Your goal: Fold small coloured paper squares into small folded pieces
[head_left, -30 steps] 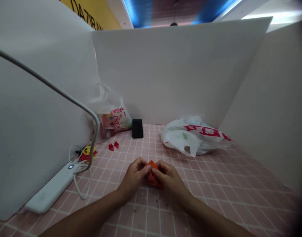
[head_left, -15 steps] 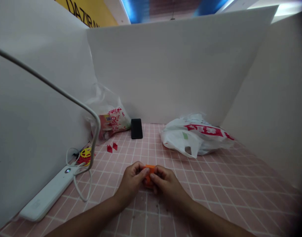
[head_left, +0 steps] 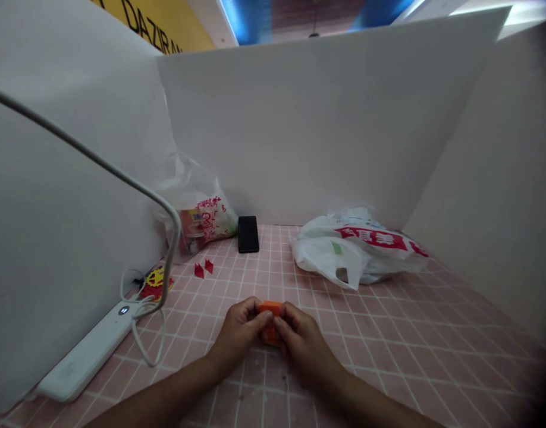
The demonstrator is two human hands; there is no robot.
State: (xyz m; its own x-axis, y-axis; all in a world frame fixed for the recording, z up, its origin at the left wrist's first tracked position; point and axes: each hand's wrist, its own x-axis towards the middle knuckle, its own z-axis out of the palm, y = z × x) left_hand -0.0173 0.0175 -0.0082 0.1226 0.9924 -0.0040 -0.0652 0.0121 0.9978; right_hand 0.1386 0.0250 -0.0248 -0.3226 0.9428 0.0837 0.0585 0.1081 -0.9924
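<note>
A small orange piece (head_left: 272,307), block-like in outline, is pinched between my two hands just above the pink tiled tabletop (head_left: 264,276). My left hand (head_left: 242,326) grips its left side, thumb across the front. On the other side my right hand (head_left: 300,333) closes on it the same way, and the two thumb tips nearly meet. Fingers cover most of the piece, so its exact kind is hidden. Two small red pointed pieces (head_left: 199,271) lie farther off, to the left.
At left are a white power strip (head_left: 83,351) with looped cables, yellow and red flat parts (head_left: 156,279), and a grey bent rod (head_left: 99,156). A clear bag (head_left: 219,223), a black phone (head_left: 248,234) and a white plastic bag (head_left: 317,246) lie toward the back wall.
Both hands still hold the orange piece. My thumbs have shifted slightly on its front, and more of its top edge shows. The whole view has moved a little.
</note>
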